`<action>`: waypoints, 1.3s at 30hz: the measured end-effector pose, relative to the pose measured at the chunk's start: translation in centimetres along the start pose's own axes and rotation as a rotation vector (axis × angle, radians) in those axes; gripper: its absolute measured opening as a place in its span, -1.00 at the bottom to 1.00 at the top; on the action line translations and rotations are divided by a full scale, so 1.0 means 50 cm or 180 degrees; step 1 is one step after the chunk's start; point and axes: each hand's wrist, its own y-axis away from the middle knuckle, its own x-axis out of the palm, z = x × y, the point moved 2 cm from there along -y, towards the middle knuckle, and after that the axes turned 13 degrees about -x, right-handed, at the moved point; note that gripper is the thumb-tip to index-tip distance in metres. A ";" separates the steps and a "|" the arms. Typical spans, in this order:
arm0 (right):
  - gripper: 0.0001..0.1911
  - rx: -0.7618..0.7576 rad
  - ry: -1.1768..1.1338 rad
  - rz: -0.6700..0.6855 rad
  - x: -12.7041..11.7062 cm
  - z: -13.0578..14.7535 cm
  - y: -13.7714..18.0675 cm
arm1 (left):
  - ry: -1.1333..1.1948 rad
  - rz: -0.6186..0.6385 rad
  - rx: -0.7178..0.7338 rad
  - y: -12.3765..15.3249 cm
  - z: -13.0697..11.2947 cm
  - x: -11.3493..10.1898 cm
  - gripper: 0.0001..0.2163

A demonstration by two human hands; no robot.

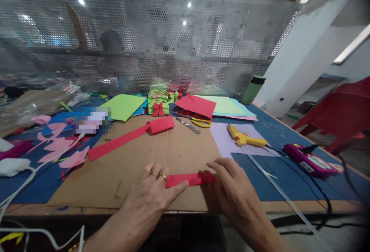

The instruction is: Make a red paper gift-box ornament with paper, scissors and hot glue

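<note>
A short red paper strip [189, 179] lies on a brown cardboard sheet [127, 167] near the table's front edge. My left hand [154, 192], with two rings, rests flat on the cardboard, fingers spread, its thumb pressing the strip's left end. My right hand [231, 188] lies over the strip's right end with fingers bent down onto it. A long red paper strip with a folded end [130, 136] lies farther back on the cardboard.
Scissors with yellow handles [193, 122], a yellow glue gun [244, 138] on lilac paper, a purple device [309, 161] with cables, green gift boxes [158, 101], coloured paper sheets, pink cut-outs [62, 147], a green bottle [253, 90]. People sit behind the perforated metal screen [173, 39]. Red chair [341, 113] at right.
</note>
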 end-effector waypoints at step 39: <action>-0.49 -0.1026 0.0232 0.0269 0.083 0.105 0.014 | 0.0827 -0.0468 -0.1044 0.056 0.069 -0.010 -0.64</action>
